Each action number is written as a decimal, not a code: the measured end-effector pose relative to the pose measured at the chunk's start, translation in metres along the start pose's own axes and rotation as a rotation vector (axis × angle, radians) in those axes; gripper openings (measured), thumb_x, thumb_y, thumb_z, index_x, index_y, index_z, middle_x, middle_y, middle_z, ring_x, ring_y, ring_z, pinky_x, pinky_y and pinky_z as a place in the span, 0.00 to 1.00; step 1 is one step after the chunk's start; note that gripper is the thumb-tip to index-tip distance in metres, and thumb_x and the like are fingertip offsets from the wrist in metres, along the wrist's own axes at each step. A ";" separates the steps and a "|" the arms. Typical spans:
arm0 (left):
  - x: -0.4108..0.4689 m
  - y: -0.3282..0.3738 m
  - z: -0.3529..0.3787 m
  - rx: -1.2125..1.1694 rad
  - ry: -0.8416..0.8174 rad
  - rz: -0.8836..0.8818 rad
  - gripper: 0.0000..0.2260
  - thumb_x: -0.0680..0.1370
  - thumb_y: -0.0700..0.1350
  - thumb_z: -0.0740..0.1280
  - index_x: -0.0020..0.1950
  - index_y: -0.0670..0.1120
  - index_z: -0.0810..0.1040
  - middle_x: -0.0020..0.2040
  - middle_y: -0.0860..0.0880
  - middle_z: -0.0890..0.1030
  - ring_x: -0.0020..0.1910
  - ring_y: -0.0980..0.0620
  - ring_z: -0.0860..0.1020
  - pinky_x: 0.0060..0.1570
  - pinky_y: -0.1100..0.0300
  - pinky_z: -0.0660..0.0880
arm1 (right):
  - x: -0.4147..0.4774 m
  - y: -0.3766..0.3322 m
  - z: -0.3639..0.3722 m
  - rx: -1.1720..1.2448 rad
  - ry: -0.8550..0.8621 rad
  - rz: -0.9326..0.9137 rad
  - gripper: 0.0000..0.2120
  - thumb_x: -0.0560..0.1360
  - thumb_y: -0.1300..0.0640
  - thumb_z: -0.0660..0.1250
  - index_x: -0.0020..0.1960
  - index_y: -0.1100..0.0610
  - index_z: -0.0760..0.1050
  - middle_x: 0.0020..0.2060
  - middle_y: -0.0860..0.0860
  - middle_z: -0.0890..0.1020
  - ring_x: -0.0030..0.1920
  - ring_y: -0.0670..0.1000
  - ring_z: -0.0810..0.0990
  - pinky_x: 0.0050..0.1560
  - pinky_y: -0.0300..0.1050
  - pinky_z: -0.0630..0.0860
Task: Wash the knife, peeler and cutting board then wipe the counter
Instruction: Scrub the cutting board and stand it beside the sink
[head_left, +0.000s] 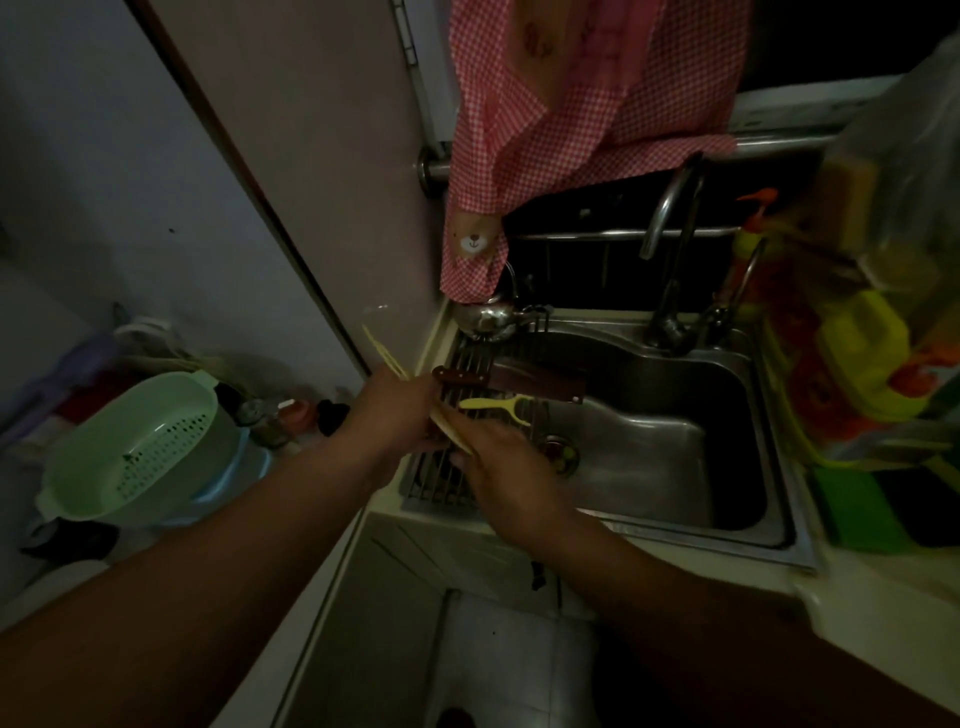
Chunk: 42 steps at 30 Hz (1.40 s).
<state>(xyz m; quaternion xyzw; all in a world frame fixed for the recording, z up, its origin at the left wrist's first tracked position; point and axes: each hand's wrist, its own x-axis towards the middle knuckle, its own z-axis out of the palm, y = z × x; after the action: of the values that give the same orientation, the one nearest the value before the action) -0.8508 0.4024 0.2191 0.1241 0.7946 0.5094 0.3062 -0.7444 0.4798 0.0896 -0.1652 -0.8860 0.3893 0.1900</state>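
A thin pale cutting board (387, 353) stands on edge at the left rim of the steel sink (727, 415). My left hand (402, 410) grips its upper part and my right hand (501, 462) holds its lower end. Just beyond my hands, a knife (519, 382) with a dark wooden handle lies across a wire rack (452, 483) over the sink's left side. A yellow peeler (498, 404) lies beside it on the same rack. Much of the board is hidden behind my hands.
A faucet (670, 249) rises at the sink's back, with a soap bottle (750, 244) to its right. A red checked cloth (545, 130) hangs above a steel kettle (485, 317). A green colander (140, 452) sits low on the left. Bags and packages (872, 338) crowd the right counter.
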 end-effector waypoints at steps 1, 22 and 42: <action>-0.001 0.000 -0.002 0.023 -0.003 0.015 0.07 0.83 0.40 0.60 0.56 0.47 0.78 0.52 0.40 0.84 0.46 0.44 0.85 0.38 0.51 0.84 | -0.001 0.000 -0.001 0.032 -0.041 -0.009 0.32 0.82 0.50 0.65 0.81 0.38 0.56 0.67 0.50 0.77 0.63 0.53 0.76 0.59 0.53 0.78; 0.049 0.042 -0.061 0.596 -0.092 0.322 0.22 0.70 0.53 0.64 0.63 0.54 0.81 0.52 0.51 0.85 0.51 0.49 0.83 0.54 0.49 0.80 | 0.040 0.093 -0.037 -0.256 -0.148 0.486 0.07 0.82 0.53 0.65 0.45 0.46 0.77 0.40 0.46 0.81 0.42 0.47 0.82 0.47 0.48 0.81; 0.093 0.040 -0.088 0.452 -0.201 0.233 0.20 0.71 0.52 0.64 0.61 0.55 0.83 0.48 0.50 0.86 0.47 0.50 0.84 0.52 0.47 0.82 | 0.133 0.113 0.004 -0.397 -0.214 0.523 0.12 0.83 0.56 0.65 0.65 0.50 0.76 0.50 0.52 0.82 0.42 0.47 0.78 0.37 0.40 0.70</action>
<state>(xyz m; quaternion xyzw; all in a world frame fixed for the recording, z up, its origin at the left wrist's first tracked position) -0.9820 0.4034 0.2468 0.3296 0.8342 0.3360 0.2873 -0.8462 0.6079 0.0298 -0.3788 -0.8870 0.2601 -0.0463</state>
